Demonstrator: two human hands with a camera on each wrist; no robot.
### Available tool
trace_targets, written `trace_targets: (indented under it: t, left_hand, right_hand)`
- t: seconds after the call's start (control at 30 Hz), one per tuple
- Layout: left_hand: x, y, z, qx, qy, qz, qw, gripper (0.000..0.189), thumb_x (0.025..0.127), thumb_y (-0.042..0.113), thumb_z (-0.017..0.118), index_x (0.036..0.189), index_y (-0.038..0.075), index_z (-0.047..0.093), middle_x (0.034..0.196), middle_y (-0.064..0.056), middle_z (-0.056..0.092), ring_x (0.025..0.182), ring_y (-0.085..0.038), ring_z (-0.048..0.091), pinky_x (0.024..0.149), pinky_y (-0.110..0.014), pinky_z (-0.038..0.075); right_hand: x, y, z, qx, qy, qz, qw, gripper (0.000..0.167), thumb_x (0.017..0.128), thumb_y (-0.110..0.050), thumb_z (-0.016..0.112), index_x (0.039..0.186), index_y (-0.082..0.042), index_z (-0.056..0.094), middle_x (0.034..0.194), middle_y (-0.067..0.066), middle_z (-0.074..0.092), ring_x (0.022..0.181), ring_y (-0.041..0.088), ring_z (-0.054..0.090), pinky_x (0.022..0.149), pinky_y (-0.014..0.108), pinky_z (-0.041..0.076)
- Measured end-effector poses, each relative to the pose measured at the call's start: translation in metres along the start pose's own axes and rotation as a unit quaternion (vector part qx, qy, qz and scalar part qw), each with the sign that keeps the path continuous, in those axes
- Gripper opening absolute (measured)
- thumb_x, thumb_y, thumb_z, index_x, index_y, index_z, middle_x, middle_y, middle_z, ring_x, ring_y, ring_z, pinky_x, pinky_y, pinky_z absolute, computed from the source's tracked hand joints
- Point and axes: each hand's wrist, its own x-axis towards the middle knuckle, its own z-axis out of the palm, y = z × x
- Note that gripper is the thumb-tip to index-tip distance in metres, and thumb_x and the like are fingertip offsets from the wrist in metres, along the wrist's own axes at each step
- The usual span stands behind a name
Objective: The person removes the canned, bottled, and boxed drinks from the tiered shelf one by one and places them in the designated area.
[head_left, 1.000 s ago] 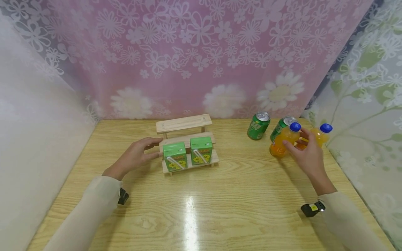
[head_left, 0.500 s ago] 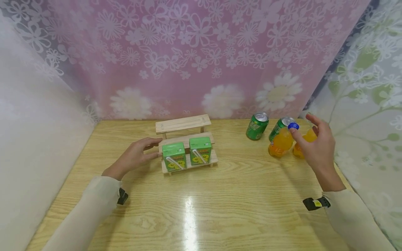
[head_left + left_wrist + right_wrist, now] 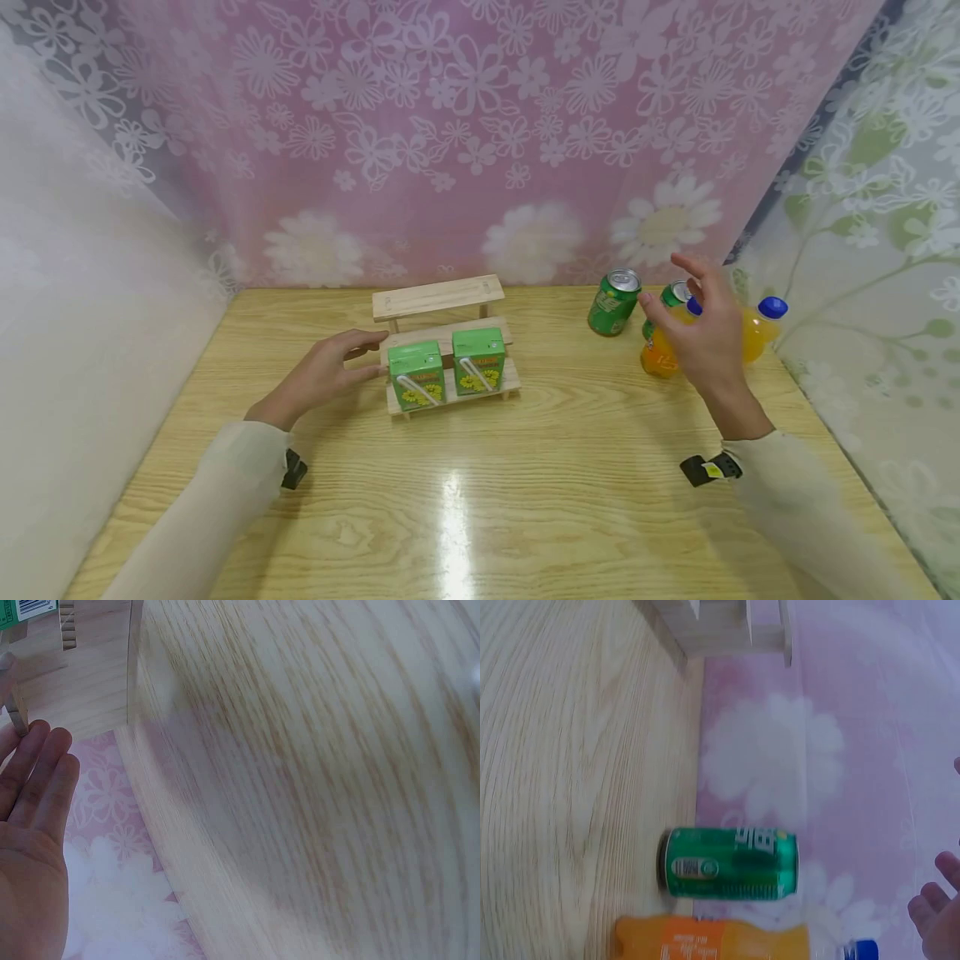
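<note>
A small three-step wooden rack (image 3: 438, 296) stands left of centre with two green drink cartons (image 3: 417, 375) on its lowest step. My left hand (image 3: 322, 371) holds the rack's left end, thumb low and fingertips at the middle step. In the left wrist view the fingers (image 3: 49, 772) meet the edge of the wood. My right hand (image 3: 705, 333) hovers with fingers spread and nothing held, overlapping an orange drink bottle (image 3: 660, 354) with a blue cap. Just past its thumb stands a green can (image 3: 615, 302); another green can (image 3: 672, 296) is partly hidden behind the bottle.
A second orange bottle (image 3: 759, 329) stands right of my right hand, near the patterned side curtain (image 3: 877, 292). Behind the wood-grain table (image 3: 525, 475) hangs a pink floral curtain (image 3: 450, 150), close to the rack and cans.
My right hand has come away from the bottles, swung to the right, then moved left over the nearer bottle towards the cans. The left hand, rack and cartons stay put.
</note>
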Motion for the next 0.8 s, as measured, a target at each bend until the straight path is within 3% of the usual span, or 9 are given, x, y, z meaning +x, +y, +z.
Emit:
trace_targets:
  t: [0.23,0.47,0.8]
  left_hand:
    - [0.000,-0.001,0.001,-0.001,0.002,0.001,1.0000,0.063,0.104,0.033,0.077,0.159,0.012,0.056,0.162,-0.014,0.057,0.148,-0.044,0.055,0.124,-0.060,0.047]
    - [0.001,-0.003,0.002,-0.001,0.005,0.007,1.0000,0.062,0.104,0.032,0.078,0.159,0.012,0.056,0.160,-0.015,0.058,0.147,-0.044,0.056,0.124,-0.059,0.048]
    - [0.000,-0.004,0.002,-0.006,0.009,0.013,0.9999,0.061,0.104,0.026,0.079,0.159,0.012,0.057,0.160,-0.014,0.059,0.147,-0.042,0.057,0.124,-0.059,0.048]
  right_hand:
    - [-0.002,-0.018,0.027,0.021,-0.030,-0.034,0.9987,0.064,0.101,-0.019,0.080,0.158,-0.010,0.054,0.161,0.010,0.054,0.155,0.031,0.047,0.132,0.043,0.041]
    - [-0.003,-0.027,0.052,0.043,-0.060,-0.027,0.9969,0.065,0.102,-0.024,0.080,0.160,-0.012,0.053,0.164,0.010,0.052,0.154,0.032,0.048,0.127,0.057,0.044]
    - [-0.009,-0.042,0.081,0.085,-0.115,-0.026,0.9894,0.063,0.104,-0.025,0.077,0.160,-0.011,0.051,0.165,0.011,0.049,0.154,0.030,0.047,0.130,0.055,0.042]
